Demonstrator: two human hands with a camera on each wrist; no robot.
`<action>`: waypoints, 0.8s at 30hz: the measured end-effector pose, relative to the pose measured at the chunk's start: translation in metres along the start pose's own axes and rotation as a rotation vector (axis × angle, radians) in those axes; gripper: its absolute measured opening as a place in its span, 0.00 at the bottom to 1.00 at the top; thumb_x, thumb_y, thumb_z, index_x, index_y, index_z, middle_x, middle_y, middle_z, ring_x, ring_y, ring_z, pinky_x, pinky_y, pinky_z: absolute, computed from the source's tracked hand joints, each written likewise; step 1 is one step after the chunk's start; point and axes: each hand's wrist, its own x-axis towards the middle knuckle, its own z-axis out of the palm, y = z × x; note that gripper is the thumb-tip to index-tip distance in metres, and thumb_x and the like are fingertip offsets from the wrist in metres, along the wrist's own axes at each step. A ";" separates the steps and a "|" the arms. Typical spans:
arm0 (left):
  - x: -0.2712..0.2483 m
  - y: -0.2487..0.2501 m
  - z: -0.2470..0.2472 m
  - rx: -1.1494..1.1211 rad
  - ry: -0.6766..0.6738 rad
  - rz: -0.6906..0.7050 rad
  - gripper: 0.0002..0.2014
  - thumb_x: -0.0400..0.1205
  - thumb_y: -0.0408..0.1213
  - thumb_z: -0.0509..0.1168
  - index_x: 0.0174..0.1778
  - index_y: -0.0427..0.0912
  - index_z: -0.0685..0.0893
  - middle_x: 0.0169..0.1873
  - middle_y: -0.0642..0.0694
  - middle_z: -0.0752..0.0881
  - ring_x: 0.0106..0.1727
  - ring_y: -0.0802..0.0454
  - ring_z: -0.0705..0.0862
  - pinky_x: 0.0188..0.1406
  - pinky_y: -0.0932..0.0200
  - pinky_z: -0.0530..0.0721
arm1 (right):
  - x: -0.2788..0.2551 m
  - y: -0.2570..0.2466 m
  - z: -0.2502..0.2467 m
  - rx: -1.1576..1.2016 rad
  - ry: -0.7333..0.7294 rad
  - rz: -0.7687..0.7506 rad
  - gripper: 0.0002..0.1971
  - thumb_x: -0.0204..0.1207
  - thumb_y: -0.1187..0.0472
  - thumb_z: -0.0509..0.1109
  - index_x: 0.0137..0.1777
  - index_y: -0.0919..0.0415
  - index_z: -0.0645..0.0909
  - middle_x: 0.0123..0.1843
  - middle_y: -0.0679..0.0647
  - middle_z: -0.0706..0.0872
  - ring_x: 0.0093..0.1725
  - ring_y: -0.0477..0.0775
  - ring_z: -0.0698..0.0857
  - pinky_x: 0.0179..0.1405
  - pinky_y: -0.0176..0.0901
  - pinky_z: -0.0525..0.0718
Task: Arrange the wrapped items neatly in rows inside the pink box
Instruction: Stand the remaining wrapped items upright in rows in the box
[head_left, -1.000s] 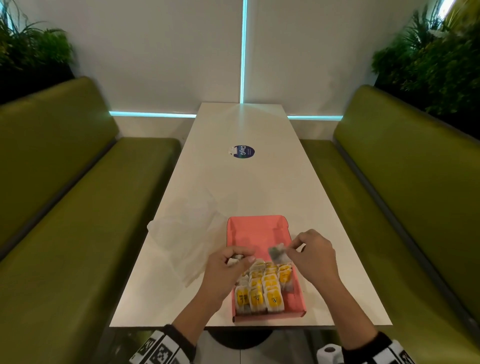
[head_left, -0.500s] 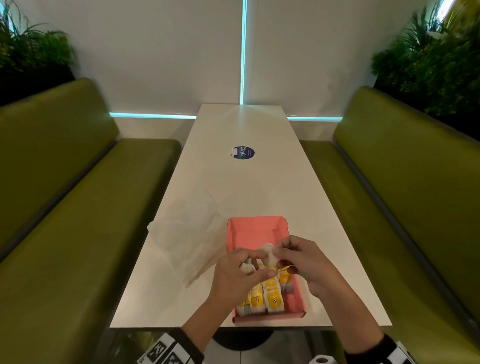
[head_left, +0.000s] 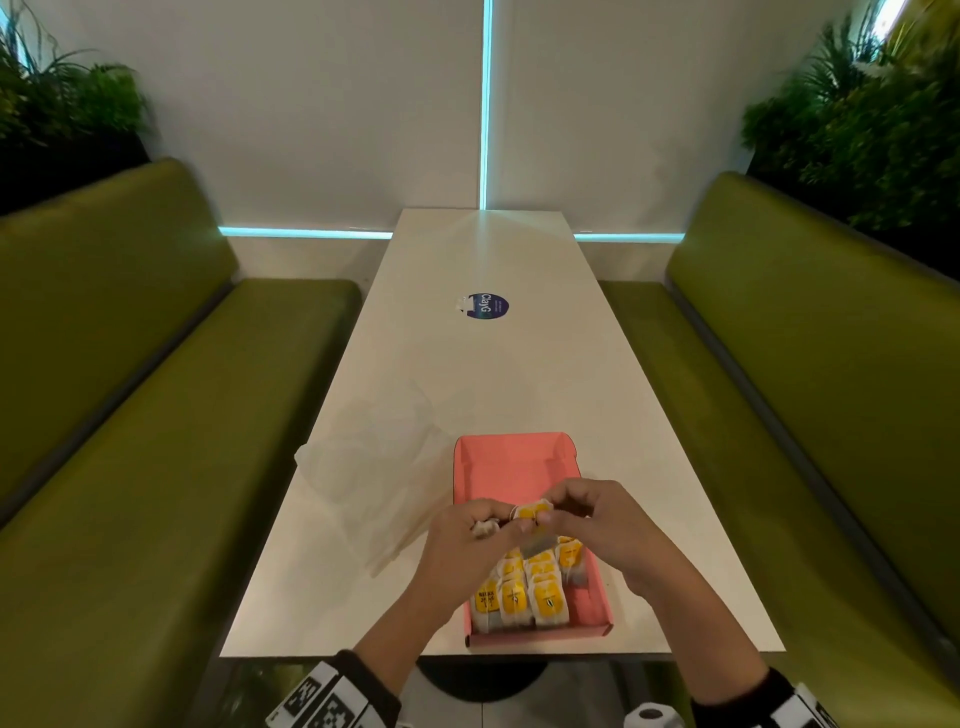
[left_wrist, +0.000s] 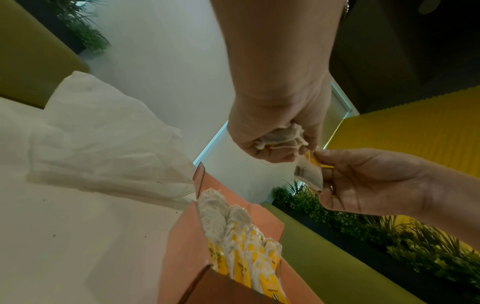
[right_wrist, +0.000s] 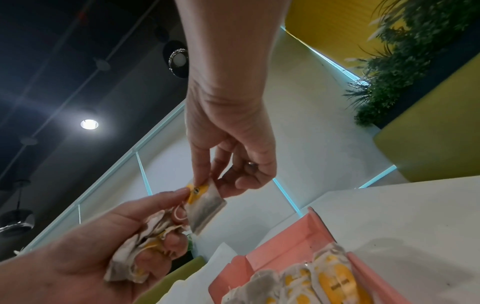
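Wrapped items: small flat sachets, translucent white wrap with a yellow label, tea-bag sort by the look of them.

Item in hand: one sachet, held above the pink box between both my hands. My right hand pinches its yellow top edge between thumb and forefinger, the other fingers loosely curled and free. The thumb tip of my left hand touches the same edge.

Stock in reserve: a crumpled bunch of further sachets, clutched in my left palm under curled fingers.

Stock placed: rows of sachets standing on edge, leaning one on the next, filling the 6 o'clock half of the box. The 12 o'clock half is bare pink floor.

Box location: on the white table, near its 6 o'clock edge. A clear plastic bag lies at the box's 9 o'clock.

Handling, my estimate: very light, limp, easily creased; the wrap looks slick. Best taken by the stiffer labelled top edge with a fingertip pinch, not by the soft body. Set down upright against the last row, or it will likely flop flat.
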 end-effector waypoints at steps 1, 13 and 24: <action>0.000 0.001 -0.001 -0.015 -0.002 -0.020 0.12 0.75 0.36 0.73 0.30 0.58 0.89 0.28 0.57 0.88 0.34 0.59 0.83 0.36 0.62 0.81 | 0.001 0.001 0.000 0.010 0.005 -0.004 0.02 0.73 0.67 0.73 0.40 0.61 0.85 0.36 0.50 0.84 0.39 0.45 0.81 0.40 0.31 0.79; 0.001 0.005 -0.006 -0.257 0.014 -0.127 0.11 0.80 0.34 0.66 0.33 0.42 0.89 0.33 0.41 0.87 0.36 0.53 0.83 0.27 0.64 0.76 | -0.001 0.008 0.002 -0.090 -0.086 -0.045 0.09 0.68 0.66 0.77 0.43 0.54 0.82 0.48 0.48 0.85 0.52 0.46 0.81 0.50 0.37 0.79; 0.002 0.010 -0.008 -0.285 -0.020 -0.068 0.11 0.80 0.31 0.65 0.33 0.40 0.88 0.29 0.44 0.84 0.30 0.58 0.81 0.24 0.70 0.75 | 0.012 0.029 0.021 -0.084 -0.052 -0.093 0.11 0.71 0.61 0.76 0.52 0.49 0.85 0.50 0.49 0.88 0.49 0.50 0.85 0.47 0.32 0.82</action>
